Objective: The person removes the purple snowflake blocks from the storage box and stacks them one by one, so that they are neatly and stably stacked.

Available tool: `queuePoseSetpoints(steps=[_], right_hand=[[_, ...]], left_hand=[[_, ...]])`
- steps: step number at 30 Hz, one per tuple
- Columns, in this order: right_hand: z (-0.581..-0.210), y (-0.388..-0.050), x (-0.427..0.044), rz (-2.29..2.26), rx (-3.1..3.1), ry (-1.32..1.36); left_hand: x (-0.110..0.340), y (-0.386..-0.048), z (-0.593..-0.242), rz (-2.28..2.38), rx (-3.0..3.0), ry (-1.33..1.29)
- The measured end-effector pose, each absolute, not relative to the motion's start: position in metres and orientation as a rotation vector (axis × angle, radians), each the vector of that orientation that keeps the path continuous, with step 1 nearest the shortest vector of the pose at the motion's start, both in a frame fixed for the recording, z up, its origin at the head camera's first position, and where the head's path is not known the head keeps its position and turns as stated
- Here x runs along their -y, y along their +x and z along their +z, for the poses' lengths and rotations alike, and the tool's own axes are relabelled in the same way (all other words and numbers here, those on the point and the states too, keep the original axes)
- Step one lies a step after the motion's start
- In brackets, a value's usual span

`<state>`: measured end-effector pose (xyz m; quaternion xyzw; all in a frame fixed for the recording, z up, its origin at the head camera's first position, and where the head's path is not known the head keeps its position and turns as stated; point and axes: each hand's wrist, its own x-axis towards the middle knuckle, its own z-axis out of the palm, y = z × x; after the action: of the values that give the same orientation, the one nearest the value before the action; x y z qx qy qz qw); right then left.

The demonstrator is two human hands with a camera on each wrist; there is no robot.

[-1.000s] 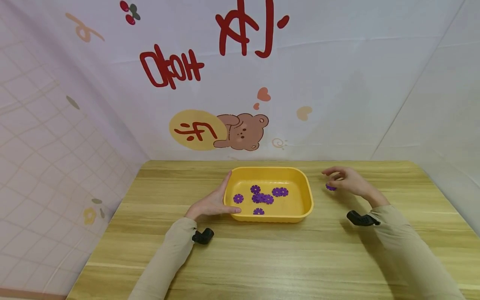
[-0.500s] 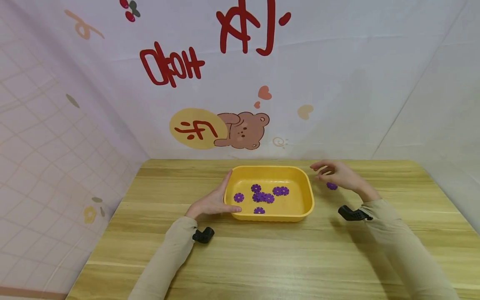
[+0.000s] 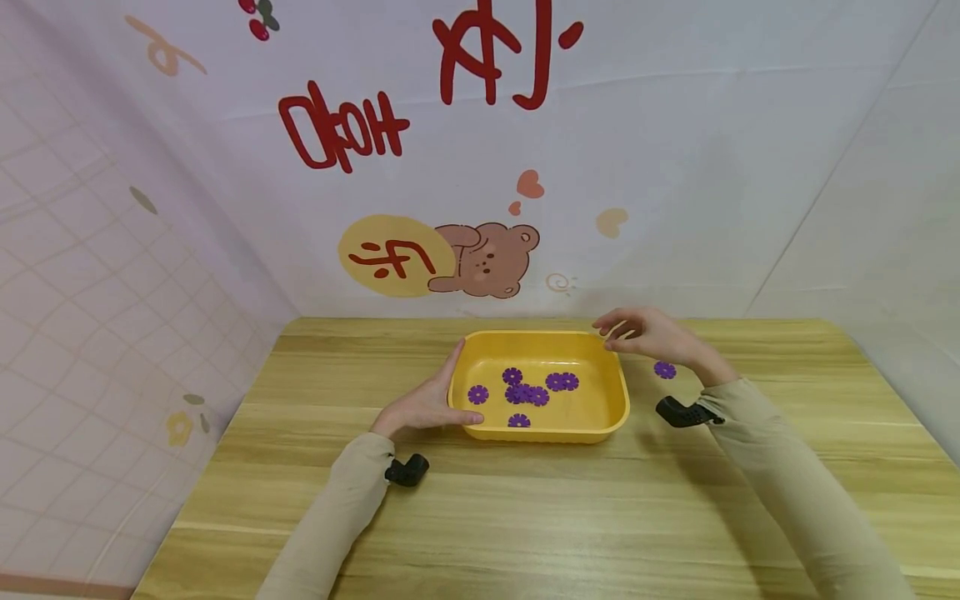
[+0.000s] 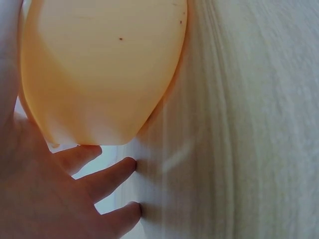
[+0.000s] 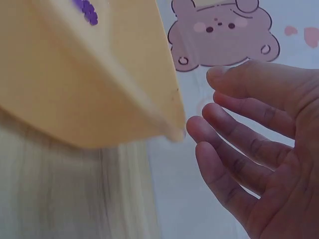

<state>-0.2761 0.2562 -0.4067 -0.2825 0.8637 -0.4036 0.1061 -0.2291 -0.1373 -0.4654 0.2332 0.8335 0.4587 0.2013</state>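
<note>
A yellow plastic tray (image 3: pixel 615 408) with rounded corners sits on the table, with several purple snowflake discs (image 3: pixel 477 394) lying on its floor. My left hand (image 3: pixel 423 406) holds the tray's left end, thumb over the near rim and fingers along the outer wall; the left wrist view shows these fingers (image 4: pixel 107 181) spread below the wall. Over the far right corner of the tray is my right hand (image 3: pixel 648 335), its fingers loosely bent. Nothing lies between those fingers (image 5: pixel 239 134) in the right wrist view. Another purple snowflake disc (image 3: pixel 665 370) rests on the table, right of the tray.
The wooden table (image 3: pixel 480 517) reaches back to a white cloth backdrop (image 3: pixel 675 167) printed with a bear and red characters. Each sleeve carries a black wrist camera, one on the left (image 3: pixel 407 471) and one on the right (image 3: pixel 686 412).
My right hand has moved left, away from the loose disc on the table, to the tray's far right corner. That disc has come into full view. My left hand stays on the tray.
</note>
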Motion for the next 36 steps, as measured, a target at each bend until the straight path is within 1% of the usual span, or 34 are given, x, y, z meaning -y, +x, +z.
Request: queuePoseSetpoints(steps=[3,10,11,20,28,36], right_hand=[[-0.404,-0.278,-0.248,-1.198,-2.511,-0.851],[-0.399,-0.284,-0.23,-1.227,-2.473,-0.902],[-0.399,-0.285,-0.228,-1.225,-2.47,-0.906],[-0.398,-0.291,-0.203,-1.23,-2.415,-0.965],[-0.405,-0.298,-0.185,-1.134,-2.32,-1.07],[-0.416,-0.302,-0.175,-1.038,-2.298,-1.152]], left_hand=[[0.137,-0.229,-0.465,1.299,-2.308,0.659],[0.133,-0.216,-0.431,1.373,-2.193,0.671],[0.133,-0.216,-0.431,1.378,-2.187,0.669],[0.134,-0.217,-0.433,1.421,-2.138,0.666],[0.136,-0.228,-0.46,1.395,-2.201,0.644],[0.137,-0.229,-0.464,1.397,-2.217,0.65]])
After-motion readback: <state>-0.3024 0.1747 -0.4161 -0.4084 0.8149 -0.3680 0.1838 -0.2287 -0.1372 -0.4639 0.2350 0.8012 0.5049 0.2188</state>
